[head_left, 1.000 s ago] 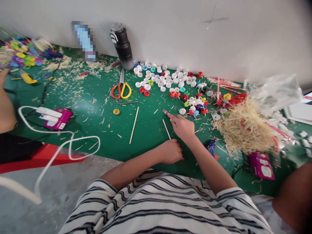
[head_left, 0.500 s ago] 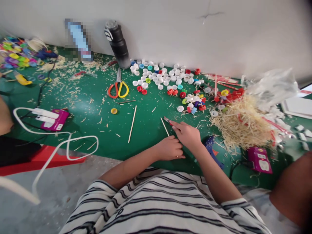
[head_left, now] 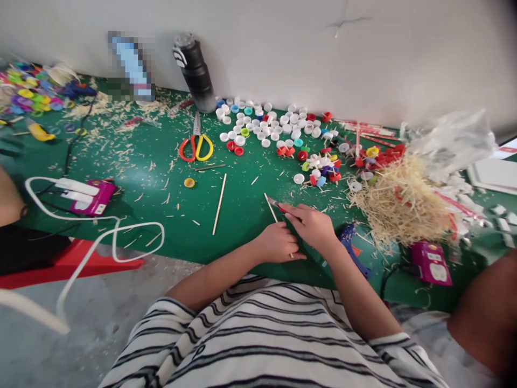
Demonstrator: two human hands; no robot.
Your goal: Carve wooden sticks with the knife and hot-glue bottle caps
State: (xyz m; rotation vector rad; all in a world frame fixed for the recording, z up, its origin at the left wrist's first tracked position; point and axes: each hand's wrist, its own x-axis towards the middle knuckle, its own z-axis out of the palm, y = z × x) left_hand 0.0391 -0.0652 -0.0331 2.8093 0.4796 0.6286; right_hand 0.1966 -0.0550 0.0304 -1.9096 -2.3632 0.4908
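Observation:
My left hand (head_left: 276,242) is closed around a thin wooden stick (head_left: 271,207), whose upper end points away from me. Its lower end pokes out under the fingers. In my right hand (head_left: 313,226) is a small utility knife (head_left: 278,206) with a red part by the fingers. The blade lies at or very near the stick's far end; whether it touches, I cannot tell. A second wooden stick (head_left: 219,205) lies on the green table to the left. Scissors (head_left: 196,146) with one orange and one yellow handle rest beyond it, near a yellow cap (head_left: 189,183).
Many bottle caps (head_left: 278,126) spread along the wall, beside a black bottle (head_left: 196,73). At right are a heap of wood shavings (head_left: 404,210), a blue glue gun (head_left: 352,248) and a magenta power socket (head_left: 431,263). Another magenta socket (head_left: 95,198) with a white cable sits left. People's arms show at both sides.
Both hands have come closer together. The knife tip has shifted back toward me and now meets the stick's far end area. My view has turned slightly right.

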